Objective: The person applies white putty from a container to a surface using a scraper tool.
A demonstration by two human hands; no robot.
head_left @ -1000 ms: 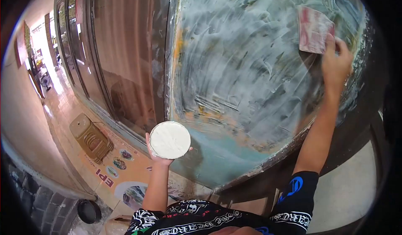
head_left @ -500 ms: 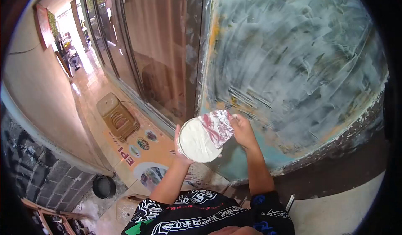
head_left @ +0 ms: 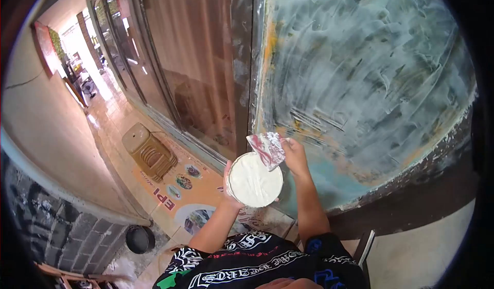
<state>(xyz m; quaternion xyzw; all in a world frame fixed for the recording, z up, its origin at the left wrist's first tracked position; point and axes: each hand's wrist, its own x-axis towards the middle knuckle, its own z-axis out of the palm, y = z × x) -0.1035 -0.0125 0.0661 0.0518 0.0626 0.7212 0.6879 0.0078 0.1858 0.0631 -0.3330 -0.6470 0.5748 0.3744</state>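
A round container of white paste point(head_left: 254, 182) rests in my left hand point(head_left: 231, 188), whose fingers wrap its left side and underside. My right hand point(head_left: 295, 158) grips a flat, flexible red-and-white scraper point(head_left: 267, 149) smeared with paste. The scraper is over the container's upper right rim. Beyond my hands stands a wall panel point(head_left: 360, 67) streaked with whitish paste over green and orange.
Sliding glass doors point(head_left: 185, 57) stand left of the panel. A brown plastic stool point(head_left: 149, 150) is on an orange printed mat point(head_left: 203, 186). A black round tub point(head_left: 140, 239) sits beside a grey block wall point(head_left: 92, 242). A fan point(head_left: 88, 87) stands far back.
The scraper has lifted off the paste surface toward the container's upper edge, uncovering more paste. The container and my hands appear slightly farther right and the view has shifted.
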